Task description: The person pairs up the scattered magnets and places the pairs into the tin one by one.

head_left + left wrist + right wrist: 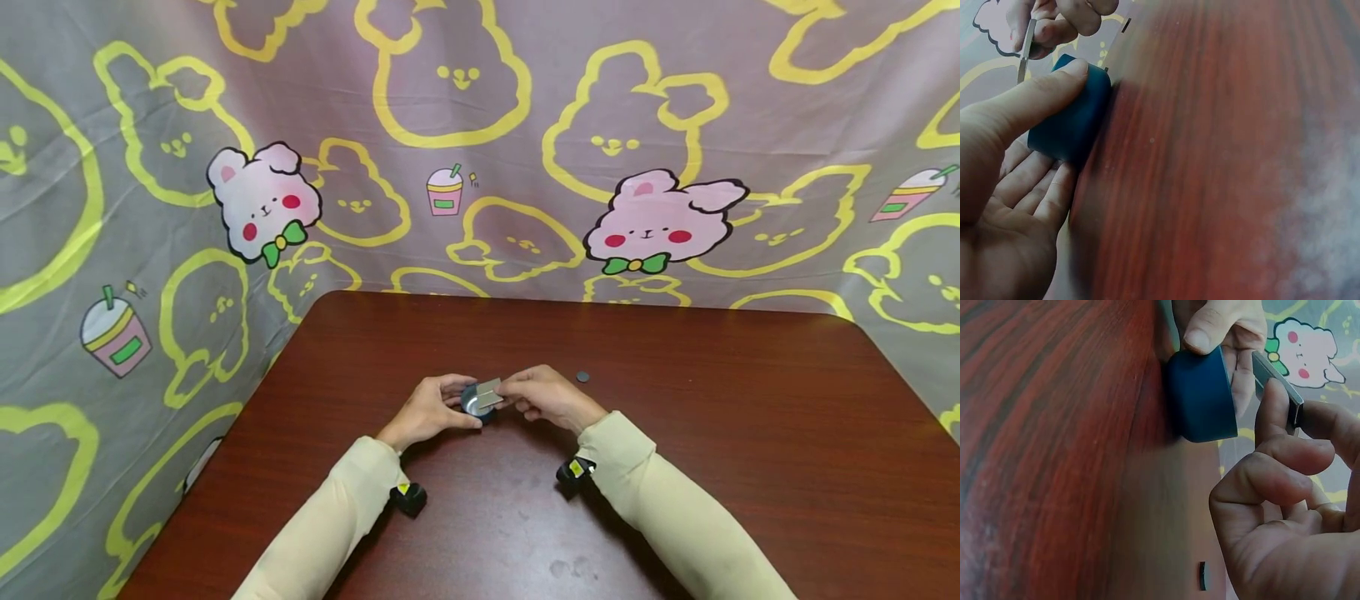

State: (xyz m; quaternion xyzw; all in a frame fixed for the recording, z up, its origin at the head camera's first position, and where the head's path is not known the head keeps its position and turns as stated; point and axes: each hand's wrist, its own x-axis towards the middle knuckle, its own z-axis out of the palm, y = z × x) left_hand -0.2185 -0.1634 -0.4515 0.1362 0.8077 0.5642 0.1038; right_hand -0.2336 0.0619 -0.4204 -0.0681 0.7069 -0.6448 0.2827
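My left hand (429, 410) grips a small dark-blue round container (1205, 397) near the middle of the table. In the left wrist view, its thumb presses on the rim and the other fingers lie along the far side. The container's shiny silvery inside shows in the head view, opening upward. Between thumb and fingers, my right hand (549, 395) pinches a flat, silvery rectangular piece (489, 392). That piece overlaps the container's mouth in the head view; the right wrist view has it just above and beside the rim.
A small dark disc (582, 377) lies on the brown wooden table (750, 433), just beyond the right hand. Behind the table and at its sides hangs a cloth (525, 100) printed with cartoon rabbits and cups. Each sleeve cuff has a black wrist camera (409, 498) below it.
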